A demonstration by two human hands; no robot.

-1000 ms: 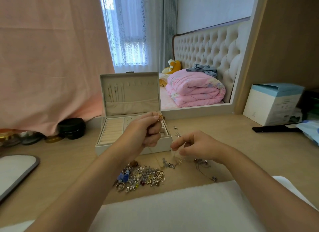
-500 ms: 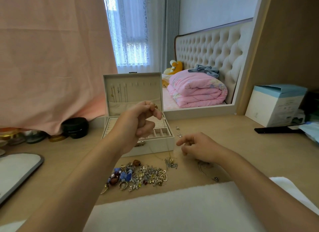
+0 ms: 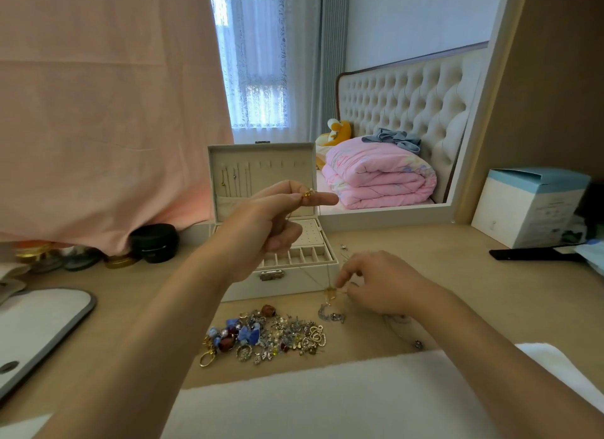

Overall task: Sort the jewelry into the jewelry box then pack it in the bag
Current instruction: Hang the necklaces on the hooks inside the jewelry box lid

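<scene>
While left hand (image 3: 261, 229) rises | necklace (image 3: 307, 193) pinched | right hand (image 3: 382, 285) lowers

At the centre of the frame we find the jewelry box (image 3: 271, 275) on the table (image 3: 474, 291), its lid upright at the back. Below it, toward the lower centre, lies the jewelry pile (image 3: 264, 337), and a cloth (image 3: 327, 399) spreads along the bottom edge. The left hand (image 3: 261, 222) hangs before the lid, pinching one end of a necklace (image 3: 330, 291). The right hand (image 3: 382, 285), low and just right of the box's front corner, pinches the other end. Left of the box we see a round case (image 3: 155, 242) and, at the left edge, a tray (image 3: 39, 324). A carton (image 3: 529, 206) stands at the right edge, and a mirror (image 3: 392, 79) rises behind the box.
</scene>
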